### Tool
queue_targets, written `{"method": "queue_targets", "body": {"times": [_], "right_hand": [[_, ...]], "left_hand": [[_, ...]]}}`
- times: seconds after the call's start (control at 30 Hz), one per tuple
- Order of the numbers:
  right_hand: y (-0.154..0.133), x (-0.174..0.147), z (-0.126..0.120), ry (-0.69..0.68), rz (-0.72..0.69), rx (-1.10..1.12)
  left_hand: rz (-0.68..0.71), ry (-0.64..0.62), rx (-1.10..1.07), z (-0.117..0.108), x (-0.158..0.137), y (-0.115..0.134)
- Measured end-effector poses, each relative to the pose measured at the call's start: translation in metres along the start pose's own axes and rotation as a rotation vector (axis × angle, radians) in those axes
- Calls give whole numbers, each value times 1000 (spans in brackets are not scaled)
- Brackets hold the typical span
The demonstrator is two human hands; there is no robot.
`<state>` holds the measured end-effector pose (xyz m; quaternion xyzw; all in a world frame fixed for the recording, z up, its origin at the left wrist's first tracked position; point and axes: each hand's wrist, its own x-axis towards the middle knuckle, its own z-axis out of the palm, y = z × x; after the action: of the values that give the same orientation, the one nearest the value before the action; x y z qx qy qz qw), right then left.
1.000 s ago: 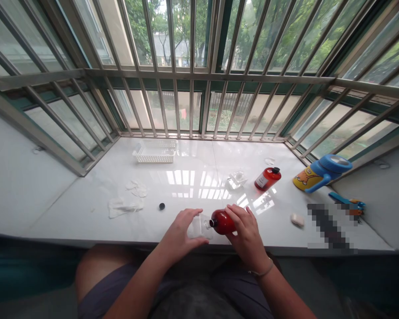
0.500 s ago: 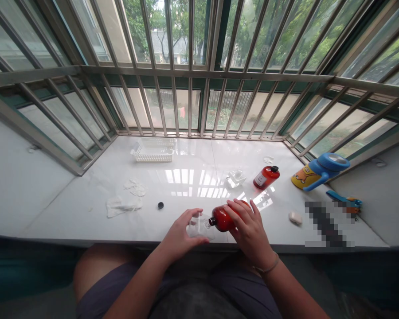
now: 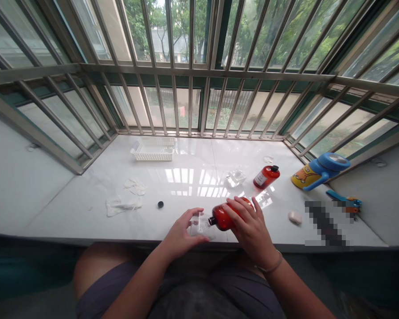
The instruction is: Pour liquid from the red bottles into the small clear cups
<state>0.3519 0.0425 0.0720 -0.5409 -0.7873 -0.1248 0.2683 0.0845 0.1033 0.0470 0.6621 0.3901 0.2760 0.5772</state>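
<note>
My left hand (image 3: 182,230) is wrapped around a clear plastic cup (image 3: 199,227) near the front edge of the counter. In my right hand (image 3: 249,221) is a red bottle (image 3: 222,218), tipped nearly onto its side. Its uncapped black neck points left at the mouth of the cup. Whether liquid is flowing cannot be made out. A small black cap (image 3: 160,204) lies on the counter to the left of my left hand.
A second red bottle (image 3: 266,177), capped, stands beyond my right hand beside a clear plastic piece (image 3: 236,178). A white basket (image 3: 154,149) sits at the back. Crumpled white tissues (image 3: 123,206) lie left. Rightward are a blue-yellow flask (image 3: 320,170) and a whitish block (image 3: 295,217).
The right hand and the red bottle's base have risen very slightly, so the bottle tilts a little more. The cup stays almost where it was.
</note>
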Motion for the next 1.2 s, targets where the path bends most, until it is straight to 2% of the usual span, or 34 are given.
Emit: {"method": "queue_targets", "body": {"times": [1.2], "right_hand": [[1, 2, 1, 3, 9, -28]], "left_hand": [[-30, -7, -11, 1, 0, -2]]}}
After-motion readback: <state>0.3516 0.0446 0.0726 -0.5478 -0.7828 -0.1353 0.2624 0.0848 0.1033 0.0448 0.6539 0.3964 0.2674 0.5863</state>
